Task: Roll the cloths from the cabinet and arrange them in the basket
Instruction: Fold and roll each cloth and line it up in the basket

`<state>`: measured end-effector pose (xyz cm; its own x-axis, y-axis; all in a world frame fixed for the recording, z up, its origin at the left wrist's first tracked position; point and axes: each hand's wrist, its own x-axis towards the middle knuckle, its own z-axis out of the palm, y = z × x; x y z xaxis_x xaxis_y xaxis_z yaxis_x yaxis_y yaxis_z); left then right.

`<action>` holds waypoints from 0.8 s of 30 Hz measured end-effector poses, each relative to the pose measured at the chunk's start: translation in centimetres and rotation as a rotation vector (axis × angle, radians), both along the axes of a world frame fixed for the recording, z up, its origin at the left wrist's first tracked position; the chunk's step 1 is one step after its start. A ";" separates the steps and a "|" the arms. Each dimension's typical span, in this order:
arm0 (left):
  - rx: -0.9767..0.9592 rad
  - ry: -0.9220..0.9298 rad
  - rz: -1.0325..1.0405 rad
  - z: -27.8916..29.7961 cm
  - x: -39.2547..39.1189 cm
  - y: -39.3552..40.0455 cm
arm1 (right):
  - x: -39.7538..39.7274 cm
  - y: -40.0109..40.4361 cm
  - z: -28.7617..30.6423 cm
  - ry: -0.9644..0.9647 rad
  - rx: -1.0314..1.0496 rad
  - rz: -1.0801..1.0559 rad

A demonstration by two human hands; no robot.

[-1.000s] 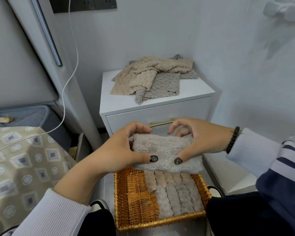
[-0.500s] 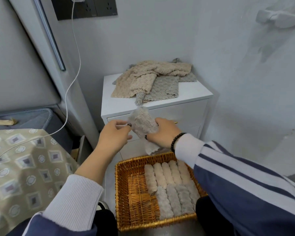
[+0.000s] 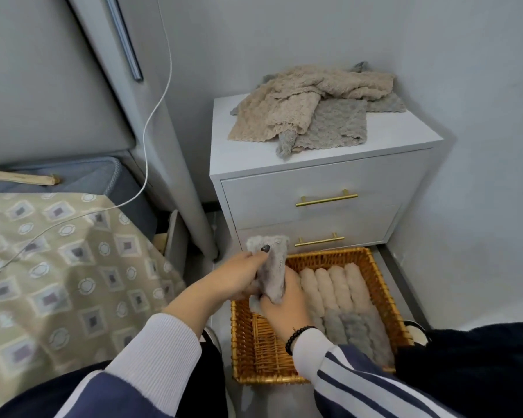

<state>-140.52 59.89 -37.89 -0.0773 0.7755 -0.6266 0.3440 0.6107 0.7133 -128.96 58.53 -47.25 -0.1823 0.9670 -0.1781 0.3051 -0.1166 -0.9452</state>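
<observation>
Hands [image 3: 239,279] [image 3: 287,303] grip, seemingly together, grey cloth [image 3: 272,267] above wicker basket [image 3: 375,285] before white cabinet [image 3: 323,179].

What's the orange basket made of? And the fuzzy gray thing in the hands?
The basket looks like woven wicker or rattan, glossy golden-orange: its walls show crossing strands. The gray cloth, gripped by both hands, seems to be plush microfiber or fleece, matte and bumpy; the exact fiber can't be told.

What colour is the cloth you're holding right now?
Grey. The cloth, gripped by both hands, shows best in the head view.
</observation>
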 end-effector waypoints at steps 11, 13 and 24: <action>-0.300 0.096 -0.024 -11.7 -0.2 2.4 | 1.5 -1.9 -8.7 -0.186 -0.166 0.096; -0.319 0.086 0.036 -13.0 -0.2 3.0 | 1.5 -1.9 -9.4 -0.202 -0.166 0.128; -0.346 0.250 0.112 -20.4 1.8 4.6 | 0.8 -2.4 -13.7 -0.463 -0.315 0.223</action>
<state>-138.68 64.53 -58.32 -0.3311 0.5019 -0.7991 0.3983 0.8420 0.3638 -128.14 56.17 -60.98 -0.2100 0.8022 -0.5589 0.7260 -0.2549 -0.6387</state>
